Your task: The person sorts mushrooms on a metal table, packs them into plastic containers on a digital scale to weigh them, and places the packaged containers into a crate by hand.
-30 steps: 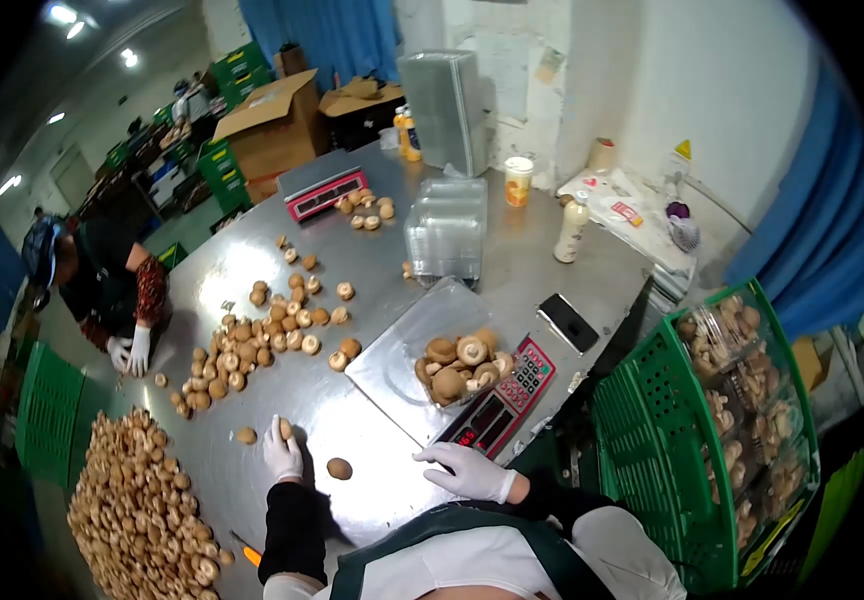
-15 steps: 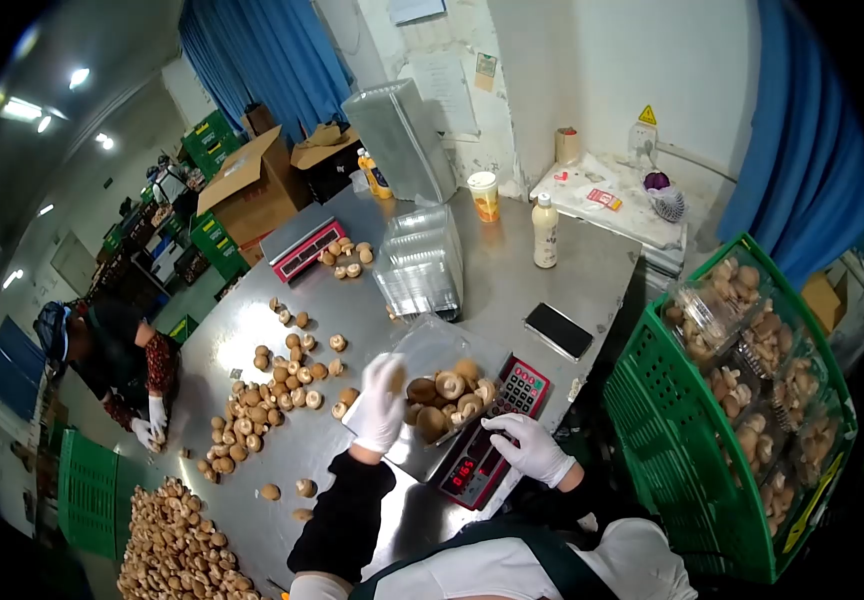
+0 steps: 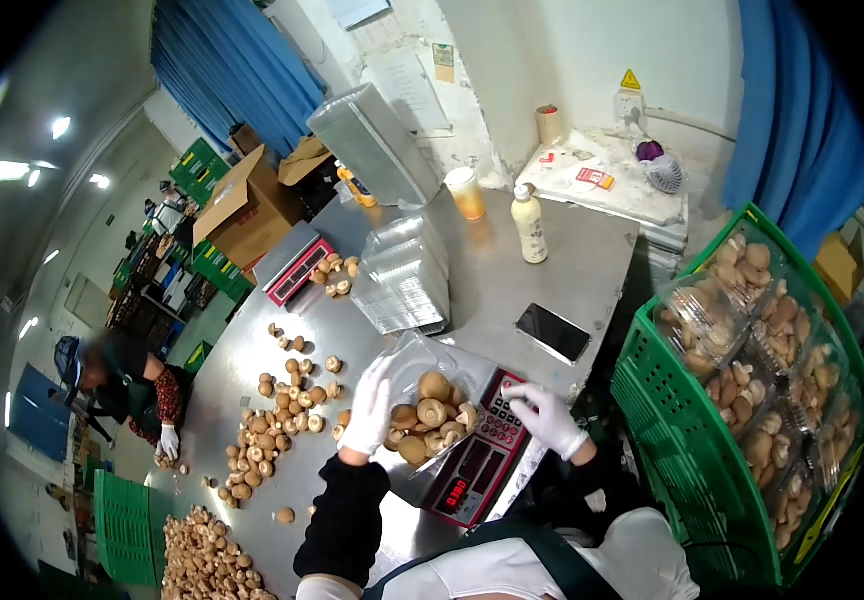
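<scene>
A clear plastic clamshell (image 3: pixel 407 352) with its lid raised rests on the red digital scale (image 3: pixel 472 478). Several brown mushrooms (image 3: pixel 432 412) fill it. My left hand (image 3: pixel 367 412), in a white glove, stands at the clamshell's left side with fingers stretched out and nothing visible in them. My right hand (image 3: pixel 552 422), also gloved, is over the right side of the scale by its keypad (image 3: pixel 502 415). Its fingers are slightly bent and parted, and I see nothing in them. Red digits glow on the scale's display (image 3: pixel 457 493).
Loose mushrooms (image 3: pixel 267 440) lie left of the scale, with a big heap (image 3: pixel 207 560) nearer. Stacked clear trays (image 3: pixel 402 275), a bottle (image 3: pixel 529 225), a cup (image 3: pixel 466 195) and a phone (image 3: pixel 553 333) stand or lie behind. A green crate (image 3: pixel 692 440) holds packed mushrooms. A co-worker (image 3: pixel 132 385) is at far left.
My left hand has come down beside the clamshell, and more mushrooms show in it. My right hand has lifted from the scale's front edge to its right side. The display digits have changed.
</scene>
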### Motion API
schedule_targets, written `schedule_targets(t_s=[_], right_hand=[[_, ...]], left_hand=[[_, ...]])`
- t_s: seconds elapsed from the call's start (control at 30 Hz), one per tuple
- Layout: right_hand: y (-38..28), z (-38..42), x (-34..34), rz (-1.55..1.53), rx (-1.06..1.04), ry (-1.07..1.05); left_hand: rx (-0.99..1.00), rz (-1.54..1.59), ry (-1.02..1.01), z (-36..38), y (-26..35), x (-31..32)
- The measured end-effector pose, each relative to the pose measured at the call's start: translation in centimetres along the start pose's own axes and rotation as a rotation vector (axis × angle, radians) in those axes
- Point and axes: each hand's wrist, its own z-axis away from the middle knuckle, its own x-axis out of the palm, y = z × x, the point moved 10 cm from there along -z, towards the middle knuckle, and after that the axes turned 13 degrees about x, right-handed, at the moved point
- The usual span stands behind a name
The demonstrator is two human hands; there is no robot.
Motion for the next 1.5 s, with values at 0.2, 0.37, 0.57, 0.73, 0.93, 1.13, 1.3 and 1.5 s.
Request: schedule_targets(t_s=[0.2, 0.37, 0.57, 0.73, 0.93, 1.13, 1.3, 1.5], right_hand=[[3.5, -9.9, 6.8, -0.249, 0.132, -0.176], [7.3, -15.7, 16.3, -0.302, 0.305, -0.454], [0.2, -9.4, 12.2, -0.499, 0.313, -0.751], [3.7, -3.6, 9.7, -0.143, 0.282, -0.584], [6.4, -0.5, 11.4, -0.561, 0.712, -0.615], [7.7, 0.5, 10.3, -0.644, 0.546, -0.463], [4.1, 4.1, 4.1, -0.217, 0.166, -0.286], [-5.1, 8.0, -3.1, 0.164, -0.269, 0.062]], left_hand=[[-0.503, 0.049, 0.04, 12.2, -2.9, -2.5], [-0.844, 0.362, -0.058, 19.3, -2.4, 2.6], [-1.02, 1.134, 0.42, 22.5, -2.6, 5.2], [-0.978, 1.191, 0.453, 22.6, -2.3, 6.1], [-0.936, 1.023, 0.397, 22.2, -4.3, 6.6], [-0.596, 0.837, 0.252, 19.7, -2.8, 5.9], [-0.646, 0.774, 0.003, 17.0, 1.5, 5.2], [-0.065, 0.418, 0.046, 11.2, 4.3, 5.8]])
